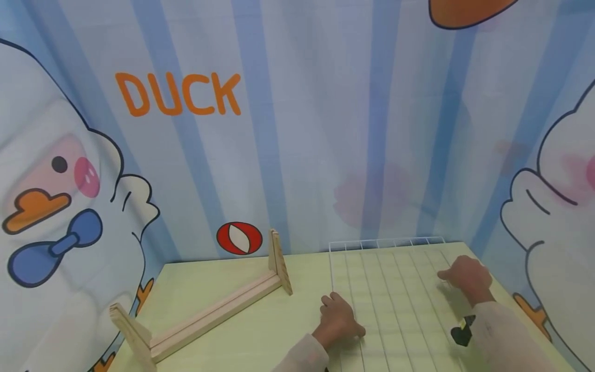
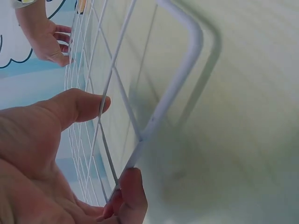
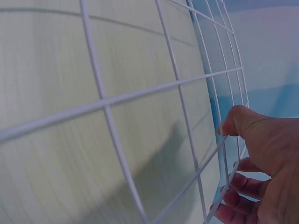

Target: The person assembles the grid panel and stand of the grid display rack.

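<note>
A white wire grid panel (image 1: 395,305) spans the right part of the table, held at both sides. On its left edge, my left hand (image 1: 338,318) grips the frame; in the left wrist view the thumb (image 2: 88,105) lies over a wire and the other fingers curl round the thick rim. My right hand (image 1: 468,279) grips the opposite edge, farther back. The right wrist view shows that thumb (image 3: 236,123) on the mesh with the fingers curled round the edge wire. The panel's rounded corner stands slightly off the tabletop, casting a shadow.
To the left, a wooden stand (image 1: 216,320) lies diagonally: a long bar between two end pieces. Behind the pale yellow table (image 1: 304,279) hangs a blue striped curtain (image 1: 321,129) with duck drawings, which also runs along both sides. Something black (image 1: 462,335) shows at the right sleeve.
</note>
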`<state>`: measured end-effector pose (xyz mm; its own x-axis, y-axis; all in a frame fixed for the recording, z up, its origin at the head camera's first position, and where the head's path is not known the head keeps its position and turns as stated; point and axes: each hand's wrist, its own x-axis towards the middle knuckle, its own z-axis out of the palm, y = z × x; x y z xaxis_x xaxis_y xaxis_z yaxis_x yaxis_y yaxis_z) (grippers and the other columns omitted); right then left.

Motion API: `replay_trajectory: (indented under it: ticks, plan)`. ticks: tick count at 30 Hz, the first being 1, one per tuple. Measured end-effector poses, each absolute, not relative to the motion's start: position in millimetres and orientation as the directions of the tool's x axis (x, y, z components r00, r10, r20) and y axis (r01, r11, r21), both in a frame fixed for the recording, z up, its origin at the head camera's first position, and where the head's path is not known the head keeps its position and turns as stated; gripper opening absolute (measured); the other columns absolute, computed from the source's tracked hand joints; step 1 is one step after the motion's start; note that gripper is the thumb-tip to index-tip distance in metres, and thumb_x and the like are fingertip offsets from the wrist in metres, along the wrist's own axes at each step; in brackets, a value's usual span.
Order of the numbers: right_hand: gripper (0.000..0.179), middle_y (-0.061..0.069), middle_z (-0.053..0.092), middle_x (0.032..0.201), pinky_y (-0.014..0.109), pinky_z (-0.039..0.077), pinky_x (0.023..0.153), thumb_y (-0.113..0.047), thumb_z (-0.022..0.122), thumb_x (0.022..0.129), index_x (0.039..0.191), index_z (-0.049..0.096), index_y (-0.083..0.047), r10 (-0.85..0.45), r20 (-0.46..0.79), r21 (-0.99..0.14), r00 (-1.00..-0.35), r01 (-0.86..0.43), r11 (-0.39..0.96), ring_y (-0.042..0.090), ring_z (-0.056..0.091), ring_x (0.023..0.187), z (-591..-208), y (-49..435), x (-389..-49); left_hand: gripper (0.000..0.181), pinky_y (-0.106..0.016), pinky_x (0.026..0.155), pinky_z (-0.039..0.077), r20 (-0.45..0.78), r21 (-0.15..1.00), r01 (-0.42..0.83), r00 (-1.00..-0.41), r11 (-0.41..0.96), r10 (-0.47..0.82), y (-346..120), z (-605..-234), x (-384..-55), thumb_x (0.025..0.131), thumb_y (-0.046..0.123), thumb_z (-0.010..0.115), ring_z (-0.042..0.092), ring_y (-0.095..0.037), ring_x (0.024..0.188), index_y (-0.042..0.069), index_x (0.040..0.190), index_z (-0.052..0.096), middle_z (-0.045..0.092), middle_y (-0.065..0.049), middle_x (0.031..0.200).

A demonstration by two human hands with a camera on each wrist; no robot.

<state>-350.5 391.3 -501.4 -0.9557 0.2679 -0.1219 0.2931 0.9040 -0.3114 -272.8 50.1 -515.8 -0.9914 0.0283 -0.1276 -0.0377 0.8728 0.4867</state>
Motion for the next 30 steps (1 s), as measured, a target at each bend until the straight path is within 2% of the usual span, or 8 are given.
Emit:
replay_trajectory:
  ticks: [4,10,14,20,25,30]
  plan:
    - [0.049,0.013,0.06,0.08,0.039,0.045,0.058,-0.043,0.07,0.088,0.095,0.063,0.005,0.273,-0.106,-0.314,-0.956,0.293,0.903,0.026,0.053,0.071,-493.6,390.3,-354.0,0.087,-0.046,0.073,0.056,-0.13,0.531,-0.067,-0.992,0.845,0.003,47.4,-511.1,-275.3,0.06,0.028,0.097,0.052,-0.033,0.085,-0.007,0.118,0.042,0.043,-0.021,0.099]
    - [0.075,0.03,0.065,0.107,0.039,0.048,0.057,-0.044,0.072,0.087,0.127,0.05,0.016,0.308,-0.062,-0.328,-0.949,0.311,0.892,0.032,0.061,0.076,-479.9,382.6,-361.2,0.097,-0.048,0.068,0.055,-0.059,0.558,-0.043,-0.998,0.828,-0.012,39.5,-506.1,-283.9,0.06,0.025,0.098,0.052,-0.035,0.089,-0.009,0.129,0.039,0.043,-0.024,0.106]
    - [0.08,0.034,0.062,0.117,0.042,0.049,0.06,-0.043,0.073,0.086,0.134,0.045,0.015,0.333,-0.017,-0.364,-0.943,0.316,0.876,0.039,0.064,0.085,-470.1,375.6,-363.7,0.102,-0.047,0.067,0.055,0.0,0.546,-0.025,-1.0,0.838,-0.03,34.4,-500.5,-292.0,0.06,0.025,0.098,0.054,-0.037,0.093,-0.008,0.134,0.037,0.045,-0.026,0.113]
    - [0.084,0.036,0.056,0.13,0.051,0.05,0.074,-0.036,0.076,0.085,0.144,0.039,0.01,0.386,0.07,-0.452,-0.92,0.316,0.834,0.048,0.06,0.106,-453.4,361.6,-367.0,0.104,-0.046,0.061,0.053,0.119,0.555,0.01,-0.991,0.832,-0.067,27.6,-498.3,-303.8,0.06,0.02,0.097,0.054,-0.038,0.094,-0.005,0.139,0.034,0.045,-0.026,0.118]
    - [0.086,0.036,0.053,0.133,0.058,0.049,0.082,-0.033,0.074,0.085,0.152,0.034,0.004,0.407,0.161,-0.512,-0.899,0.276,0.814,0.05,0.055,0.114,-443.1,355.5,-370.2,0.108,-0.045,0.062,0.055,0.171,0.552,0.018,-0.981,0.834,-0.092,24.1,-495.9,-315.5,0.061,0.021,0.098,0.055,-0.038,0.097,-0.004,0.144,0.033,0.045,-0.025,0.122]
    - [0.086,0.038,0.049,0.136,0.064,0.046,0.09,-0.034,0.072,0.088,0.155,0.031,0.001,0.405,0.241,-0.558,-0.882,0.216,0.801,0.053,0.05,0.119,-433.0,351.8,-367.9,0.107,-0.042,0.061,0.054,0.217,0.54,0.044,-0.972,0.84,-0.088,20.0,-489.0,-324.2,0.066,0.022,0.095,0.054,-0.035,0.101,-0.003,0.148,0.03,0.045,-0.024,0.125]
